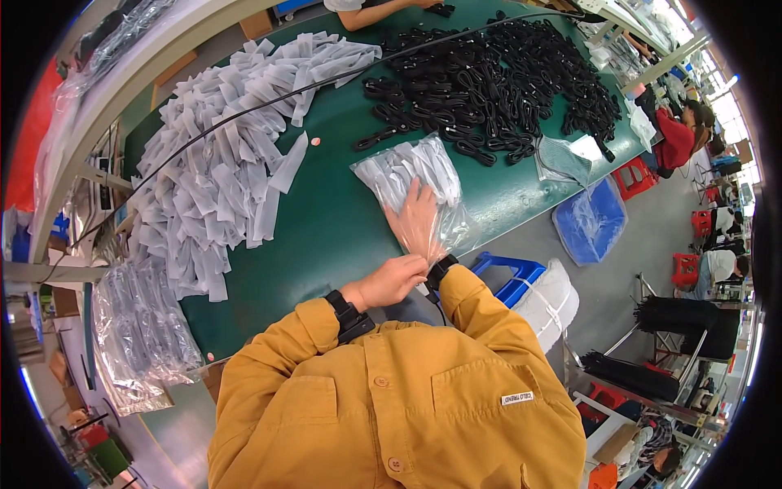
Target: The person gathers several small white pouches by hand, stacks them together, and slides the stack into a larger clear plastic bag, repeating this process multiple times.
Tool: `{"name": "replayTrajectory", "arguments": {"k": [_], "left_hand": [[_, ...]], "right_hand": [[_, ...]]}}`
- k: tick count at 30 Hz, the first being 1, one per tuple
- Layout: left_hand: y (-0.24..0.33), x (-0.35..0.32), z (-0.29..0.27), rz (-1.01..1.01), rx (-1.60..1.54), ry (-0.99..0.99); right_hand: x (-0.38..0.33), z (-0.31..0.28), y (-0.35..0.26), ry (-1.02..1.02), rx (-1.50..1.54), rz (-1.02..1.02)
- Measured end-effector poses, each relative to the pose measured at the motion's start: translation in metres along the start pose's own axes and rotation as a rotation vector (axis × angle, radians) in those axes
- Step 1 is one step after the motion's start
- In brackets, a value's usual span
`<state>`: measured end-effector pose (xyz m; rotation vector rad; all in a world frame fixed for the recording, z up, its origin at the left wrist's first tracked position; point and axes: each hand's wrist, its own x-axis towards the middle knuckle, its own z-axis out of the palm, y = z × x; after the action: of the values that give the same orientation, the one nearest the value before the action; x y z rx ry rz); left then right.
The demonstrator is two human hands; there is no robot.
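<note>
Clear plastic bag (pixel 454 222), crinkly stuff, sits right under the right hand (pixel 415 216), stuffed with frosted sleeves (pixel 399 167) just past the fingertips. That hand's fingers are a bit spread and look to be inside the loose end of the film. Left hand (pixel 387 281) is tucked by the right wrist, fingers together, seemingly pinching the bag's edge. My worry: film that thin could split if the right wrist shoves while the left tugs, or sleeves could ride out as the hand withdraws. Left of the hands there's a big heap of loose sleeves (pixel 204 163); beyond them, to the right, black cable bundles (pixel 489 90), all on a green table (pixel 326 220).
</note>
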<state>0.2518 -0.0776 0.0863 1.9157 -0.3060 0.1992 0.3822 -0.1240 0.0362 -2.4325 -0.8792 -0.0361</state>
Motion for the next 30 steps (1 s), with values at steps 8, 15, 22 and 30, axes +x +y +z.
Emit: {"name": "replayTrajectory", "arguments": {"k": [8, 15, 22, 30], "left_hand": [[0.004, 0.012, -0.009, -0.069, -0.029, 0.225], [-0.005, 0.007, -0.006, -0.198, -0.132, 0.122], [-0.002, 0.016, -0.009, -0.272, -0.49, 0.085], [0.002, 0.035, -0.016, -0.244, -0.333, -0.147]], "right_hand": [[0.001, 0.008, 0.019, -0.022, 0.015, -0.074], [0.0, 0.005, 0.011, 0.02, 0.012, -0.201], [0.002, -0.007, -0.007, -0.066, -0.045, -0.194], [0.031, 0.007, -0.005, -0.139, -0.028, -0.362]]}}
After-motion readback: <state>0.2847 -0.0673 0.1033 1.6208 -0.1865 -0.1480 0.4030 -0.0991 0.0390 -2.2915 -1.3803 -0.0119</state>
